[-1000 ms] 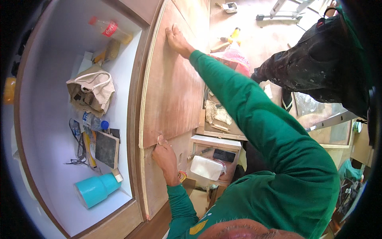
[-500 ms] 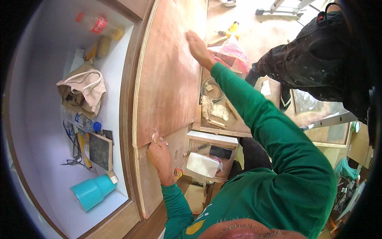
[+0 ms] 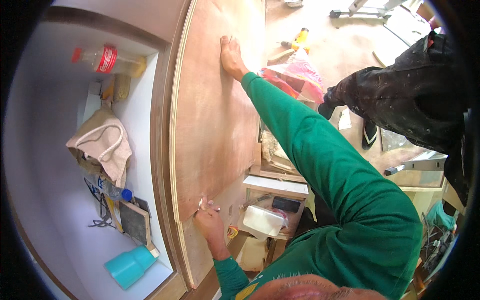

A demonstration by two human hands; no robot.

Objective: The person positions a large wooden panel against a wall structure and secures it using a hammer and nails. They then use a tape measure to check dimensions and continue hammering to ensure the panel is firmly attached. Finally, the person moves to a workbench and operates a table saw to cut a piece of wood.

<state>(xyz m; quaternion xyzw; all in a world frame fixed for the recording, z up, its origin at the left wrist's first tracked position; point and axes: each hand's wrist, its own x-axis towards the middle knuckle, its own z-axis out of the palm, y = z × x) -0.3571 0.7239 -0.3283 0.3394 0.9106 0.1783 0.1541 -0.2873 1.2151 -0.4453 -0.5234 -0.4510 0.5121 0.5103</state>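
A broad, reddish-brown plywood sheet (image 3: 210, 130) with pale layered edges lies in front of me, on top of another wooden panel (image 3: 195, 250) that shows at its near end. My right hand (image 3: 232, 56) rests flat on the far part of the sheet, fingers stretched out together. At the sheet's near edge my left hand (image 3: 209, 224) is closed, its fingers curled around a small, whitish, shiny bit that I cannot make out. That hand sits right where the sheet's edge meets the panel below.
Left, a white-lined compartment holds a soda bottle (image 3: 107, 60), cloth bag (image 3: 102, 142), water bottle (image 3: 115, 191) and teal tumbler (image 3: 130, 267). Right, a person in dark trousers (image 3: 400, 90) stands near a yellow drill (image 3: 300, 39), pink plastic bag (image 3: 300, 75) and ladder (image 3: 420, 162). A white box (image 3: 262, 221) sits nearby.
My right hand has shifted left across the sheet, away from its right edge. My left hand stays closed at the near edge. The whole view has shifted slightly.
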